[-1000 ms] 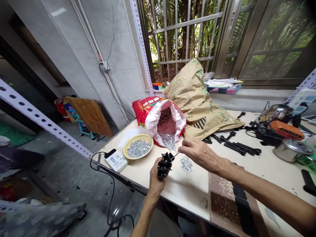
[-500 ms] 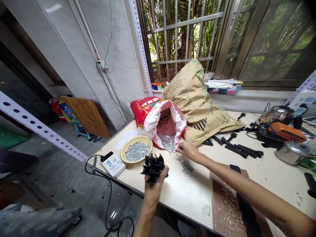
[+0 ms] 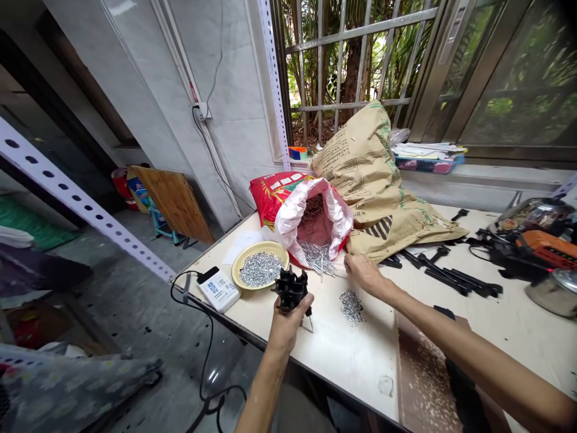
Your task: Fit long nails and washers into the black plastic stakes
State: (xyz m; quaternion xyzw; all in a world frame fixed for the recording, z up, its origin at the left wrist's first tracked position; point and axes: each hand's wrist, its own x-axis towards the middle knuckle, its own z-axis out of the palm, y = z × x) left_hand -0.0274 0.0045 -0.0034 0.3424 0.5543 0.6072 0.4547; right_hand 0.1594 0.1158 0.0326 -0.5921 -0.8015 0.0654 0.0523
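Observation:
My left hand (image 3: 288, 322) is closed around a bunch of black plastic clip-like parts (image 3: 292, 288), held above the table's front. A thin silver screw (image 3: 311, 323) points down from their right side. My right hand (image 3: 363, 273) has its fingertips pinched together, just right of a heap of long silver screws (image 3: 319, 258). A thin screw seems to reach left from those fingertips. The heap spills from the mouth of a red and white sack (image 3: 283, 222), which also holds brown screws. Below my right hand lies a pile of small shiny metal pieces (image 3: 351, 307).
A yellow bowl (image 3: 235, 279) of small metal pieces and a white power bank (image 3: 219, 290) with a cable stand left. Behind leans a brown paper sack (image 3: 360, 180). Black plastic parts (image 3: 464, 279), an orange tool (image 3: 550, 248) and a metal pot (image 3: 554, 294) are right.
My right hand has drawn slightly right, away from the screw heap. The black parts in my left hand have turned, and a screw now shows beneath them. The view has shifted a little.

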